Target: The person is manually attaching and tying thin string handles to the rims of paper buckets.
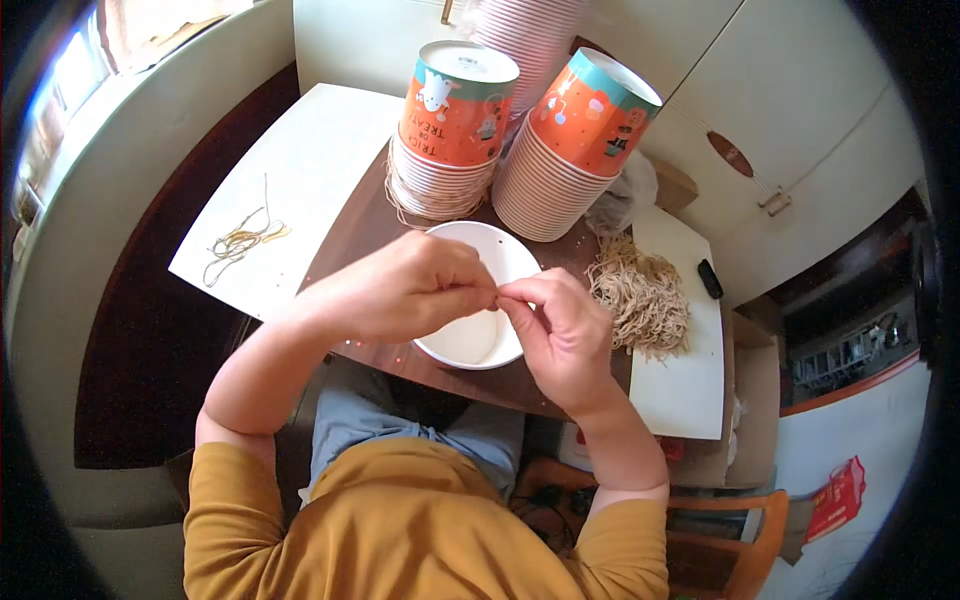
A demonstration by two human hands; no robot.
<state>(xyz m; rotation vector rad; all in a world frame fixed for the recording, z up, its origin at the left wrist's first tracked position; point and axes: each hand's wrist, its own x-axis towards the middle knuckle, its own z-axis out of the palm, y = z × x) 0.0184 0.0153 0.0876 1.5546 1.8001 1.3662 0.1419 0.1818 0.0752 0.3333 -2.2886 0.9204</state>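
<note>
Clock centred on the white paper bucket; 12 points away from the wearer.

Hands, pair. Left hand (430, 285): fingers curled, thumb and forefinger closed in a fine pinch. Right hand (562, 325): likewise pinched, tips meeting the left's over the bucket. Whatever lies between the tips is too small to tell.

Handling note (judgement): fine two-handed pinch work; best done with both pinches close together, wrists steady, and one side held firm while the other makes small moves. A pull upward in line should serve better than a sideways tug.

White paper bucket (450, 349), one: centre, directly beneath the hands, mouth up, near the table's 6 o'clock edge. Light; a bump from a forearm could shift it.

Beige cord heap (640, 305), one: 3 o'clock, tangled; strands are best drawn singly.

Inverted bucket stacks, orange and teal: left stack (455, 120), between 11 and 12, cord loops (408, 195) around its lower part; right stack (582, 130), 1 o'clock, tilted.

Loose cord (240, 247): between 9 and 10, on a white board (300, 160).

Table (350, 230): brown, beneath the bucket.
</note>
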